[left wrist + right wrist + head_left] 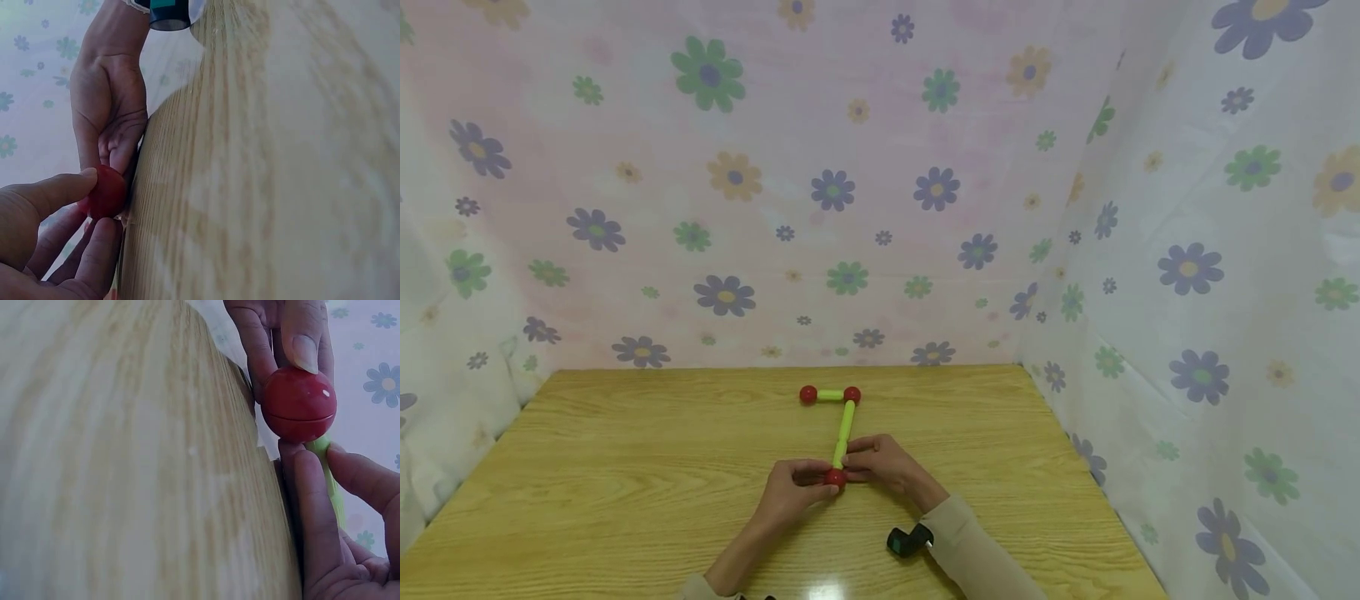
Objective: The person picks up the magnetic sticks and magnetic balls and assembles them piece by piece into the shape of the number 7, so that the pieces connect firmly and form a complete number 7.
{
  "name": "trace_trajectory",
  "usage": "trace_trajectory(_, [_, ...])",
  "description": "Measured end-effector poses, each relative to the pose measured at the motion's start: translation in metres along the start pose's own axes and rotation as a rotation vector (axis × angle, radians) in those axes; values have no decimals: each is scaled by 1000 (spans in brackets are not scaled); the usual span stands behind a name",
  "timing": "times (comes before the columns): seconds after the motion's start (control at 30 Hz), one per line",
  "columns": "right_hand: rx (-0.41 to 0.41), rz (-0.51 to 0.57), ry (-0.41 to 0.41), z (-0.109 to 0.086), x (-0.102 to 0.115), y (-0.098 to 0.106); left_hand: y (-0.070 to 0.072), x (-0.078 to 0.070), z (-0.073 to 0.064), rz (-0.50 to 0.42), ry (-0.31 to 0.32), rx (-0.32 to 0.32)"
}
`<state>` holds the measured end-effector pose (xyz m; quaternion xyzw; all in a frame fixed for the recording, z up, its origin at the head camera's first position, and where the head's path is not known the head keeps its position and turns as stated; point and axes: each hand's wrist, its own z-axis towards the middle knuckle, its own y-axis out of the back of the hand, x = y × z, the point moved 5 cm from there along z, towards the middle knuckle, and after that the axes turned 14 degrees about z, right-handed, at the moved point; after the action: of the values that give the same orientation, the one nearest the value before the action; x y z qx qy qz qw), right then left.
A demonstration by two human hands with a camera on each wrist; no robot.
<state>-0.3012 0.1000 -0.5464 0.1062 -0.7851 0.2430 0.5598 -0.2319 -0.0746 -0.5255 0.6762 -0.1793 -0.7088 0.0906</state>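
Yellow-green rods and red balls form an angled chain on the wooden table. My left hand (784, 498) pinches the nearest red ball (835, 478) between thumb and fingers; the same ball (300, 405) shows a seam line in the right wrist view. Just beyond it, my right hand (886, 465) pinches the near yellow-green rod (839, 454), which meets that ball. A second rod (847, 421) continues in line to a red corner ball (852, 395). From there a short rod (831, 395) runs left to an end ball (808, 395).
The wood-grain table (625, 467) stretches around both hands. A flower-printed cloth (790, 250) hangs behind its far edge and along both sides. A small black device (908, 542) sits at the right sleeve (973, 546), close over the table.
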Motion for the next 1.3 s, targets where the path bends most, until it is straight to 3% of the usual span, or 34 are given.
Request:
trace_trajectory(0.53, [-76,-38,26,-3,4,3,1,1,4,-4,-20,9])
trace_trajectory(0.8, [-55,-58,27,-5,4,2,2,1,2,-9,-37,13])
trace_trajectory(1.3, [-65,-112,15,-11,8,-3,6,4,0,-14,-6,36])
